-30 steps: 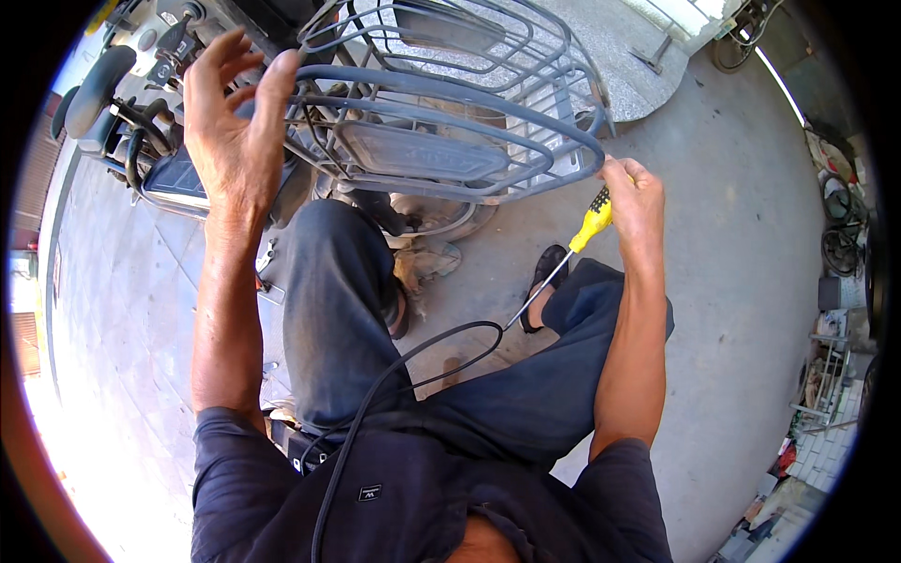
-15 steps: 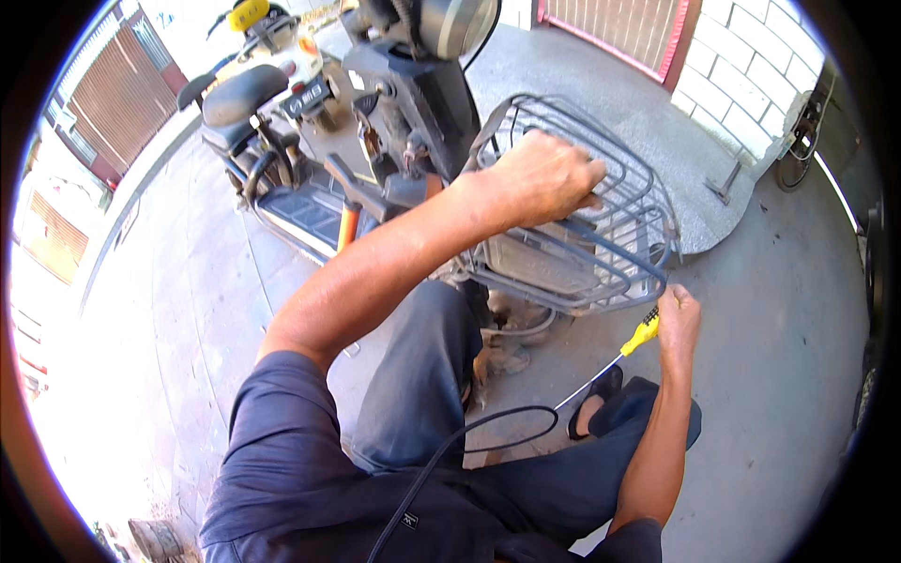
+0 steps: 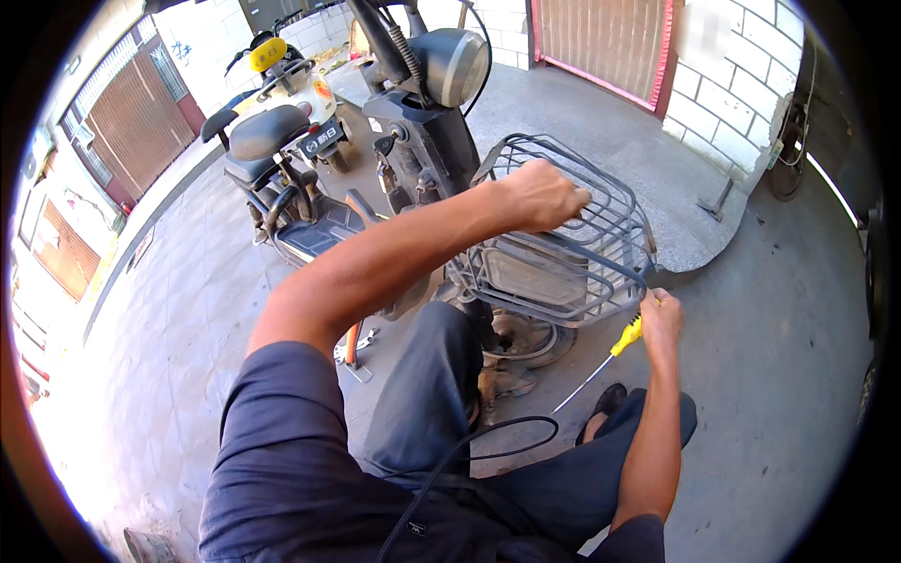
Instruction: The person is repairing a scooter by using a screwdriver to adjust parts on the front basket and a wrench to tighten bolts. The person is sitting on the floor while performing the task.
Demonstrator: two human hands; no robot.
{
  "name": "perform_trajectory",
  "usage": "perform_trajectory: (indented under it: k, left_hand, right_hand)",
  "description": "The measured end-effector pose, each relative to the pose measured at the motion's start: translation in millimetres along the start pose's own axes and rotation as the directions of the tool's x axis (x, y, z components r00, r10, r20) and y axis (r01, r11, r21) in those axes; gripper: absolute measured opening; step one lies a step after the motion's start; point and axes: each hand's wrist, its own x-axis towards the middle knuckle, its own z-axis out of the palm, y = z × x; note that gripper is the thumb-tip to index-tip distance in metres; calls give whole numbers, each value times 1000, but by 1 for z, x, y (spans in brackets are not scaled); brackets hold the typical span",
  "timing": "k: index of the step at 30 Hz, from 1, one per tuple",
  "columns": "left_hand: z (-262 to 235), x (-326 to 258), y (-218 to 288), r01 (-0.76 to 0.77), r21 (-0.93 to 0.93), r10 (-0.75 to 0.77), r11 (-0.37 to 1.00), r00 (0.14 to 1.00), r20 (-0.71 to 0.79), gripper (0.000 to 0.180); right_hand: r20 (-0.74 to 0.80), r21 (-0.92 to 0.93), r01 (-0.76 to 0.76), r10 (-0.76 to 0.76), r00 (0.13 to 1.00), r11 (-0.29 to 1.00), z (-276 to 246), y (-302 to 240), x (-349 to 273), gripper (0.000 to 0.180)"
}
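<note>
My left hand (image 3: 547,195) is closed in a fist over the wire basket (image 3: 621,255) of an electric scooter (image 3: 436,141). What its fingers hold, if anything, is hidden. My right hand (image 3: 663,317), beside the basket's near right corner, grips a screwdriver (image 3: 625,336) by its yellow handle. The metal shaft slants down to the left, its tip in the air near a black cable loop (image 3: 507,424). Whether the right fingers touch the basket I cannot tell. Below the basket, the scooter's front wheel (image 3: 514,330) shows partly, next to my knee.
An orange-handled tool (image 3: 352,345) and a wrench (image 3: 368,340) lie on the paving left of my leg, partly behind my left arm. A second, white scooter (image 3: 310,98) stands behind. A T-shaped metal piece (image 3: 716,200) rests near the brick wall (image 3: 737,103).
The view has shifted, showing more of the scooter and the wrench on the ground. My right hand with the screwdriver appears slightly lower and farther left; both hands keep their grip shape.
</note>
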Motion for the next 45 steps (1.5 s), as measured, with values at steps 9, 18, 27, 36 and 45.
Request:
perform_trajectory:
  k: [9, 18, 27, 36, 45]
  left_hand:
    - [-12, 5, 3, -72, 135, 48, 988, 984, 173, 21]
    - [0, -15, 16, 30, 66, -20, 997, 990, -138, 19]
    - [5, -10, 21, 122, 92, -105, 988, 979, -174, 20]
    - [1, -11, 23, 109, 56, -103, 992, 989, -105, 23]
    - [4, -7, 24, 52, 44, -44, 998, 987, -152, 21]
  right_hand:
    - [16, -158, 165, -165, 986, 974, 10, 8, 8, 34]
    - [-38, 12, -31, 31, 999, 999, 5, -9, -2, 41]
    - [-96, 70, -154, 160, 982, 986, -25, 16, 27, 43]
    - [429, 835, -443, 117, 895, 327, -7, 0, 36, 24]
    - [428, 881, -445, 131, 894, 163, -4, -2, 55, 22]
